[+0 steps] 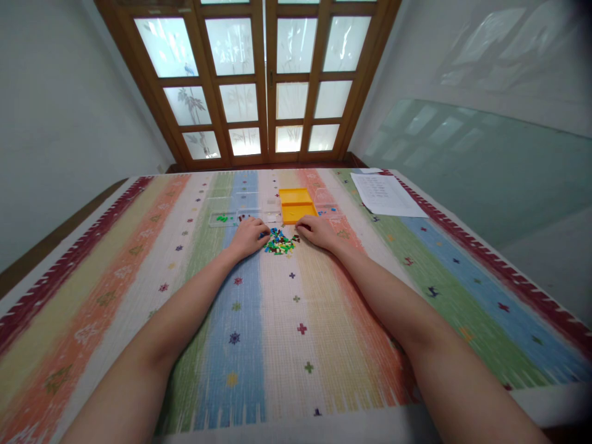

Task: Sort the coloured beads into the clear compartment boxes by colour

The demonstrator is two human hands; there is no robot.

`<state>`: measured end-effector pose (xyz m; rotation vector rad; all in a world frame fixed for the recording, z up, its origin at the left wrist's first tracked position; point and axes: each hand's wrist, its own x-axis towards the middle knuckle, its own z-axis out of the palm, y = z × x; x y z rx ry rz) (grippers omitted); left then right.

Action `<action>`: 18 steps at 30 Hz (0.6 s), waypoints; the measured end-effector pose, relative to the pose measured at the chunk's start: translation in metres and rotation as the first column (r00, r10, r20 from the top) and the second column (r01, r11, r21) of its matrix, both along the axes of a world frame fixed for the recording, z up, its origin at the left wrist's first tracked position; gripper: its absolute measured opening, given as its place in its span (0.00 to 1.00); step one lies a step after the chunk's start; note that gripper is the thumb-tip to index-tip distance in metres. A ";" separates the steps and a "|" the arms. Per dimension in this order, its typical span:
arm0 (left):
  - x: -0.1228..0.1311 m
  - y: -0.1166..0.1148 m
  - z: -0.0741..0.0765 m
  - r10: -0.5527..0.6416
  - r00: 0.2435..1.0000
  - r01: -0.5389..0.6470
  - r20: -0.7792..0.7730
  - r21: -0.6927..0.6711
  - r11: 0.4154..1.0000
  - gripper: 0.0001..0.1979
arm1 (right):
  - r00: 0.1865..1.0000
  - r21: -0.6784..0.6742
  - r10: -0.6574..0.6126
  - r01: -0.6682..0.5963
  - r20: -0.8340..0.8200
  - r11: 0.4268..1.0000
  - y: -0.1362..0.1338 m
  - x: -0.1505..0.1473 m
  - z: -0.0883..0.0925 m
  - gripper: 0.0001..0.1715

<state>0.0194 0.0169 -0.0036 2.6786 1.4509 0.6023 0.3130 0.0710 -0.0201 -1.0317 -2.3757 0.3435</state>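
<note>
A loose pile of small toy building bricks (279,242) in blue, green, white, yellow and brown lies on the striped tablecloth between my hands. My left hand (250,235) rests at the pile's left edge, its fingers bent and drawn together beside some blue bricks. To the right of the pile, my right hand (315,232) has its fingers curled in near a few dark brown bricks. What either set of fingertips holds, if anything, is too small to make out. Just behind the pile stands an open yellow box (296,196), with a small light piece inside.
Beyond my left hand, a clear plastic box (215,223) holds green bricks (222,218); brown ones (242,217) lie in another beside it. Blue bricks (333,210) sit right of the yellow box. A printed sheet (387,193) lies on the tablecloth (231,345) at the far right.
</note>
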 end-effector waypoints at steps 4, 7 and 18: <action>0.001 0.000 -0.002 0.008 1.000 -0.008 0.001 0.007 1.000 0.08 | 1.000 -0.008 -0.009 0.009 0.010 1.000 0.000 0.000 0.000 0.10; 0.002 0.001 -0.004 0.008 1.000 -0.008 0.000 0.024 1.000 0.08 | 1.000 -0.009 0.000 0.000 -0.002 1.000 0.000 0.000 0.000 0.10; -0.029 0.010 0.002 0.321 0.930 -0.339 0.181 0.076 0.938 0.09 | 1.000 -0.016 0.002 -0.002 0.003 1.000 0.003 0.001 -0.002 0.11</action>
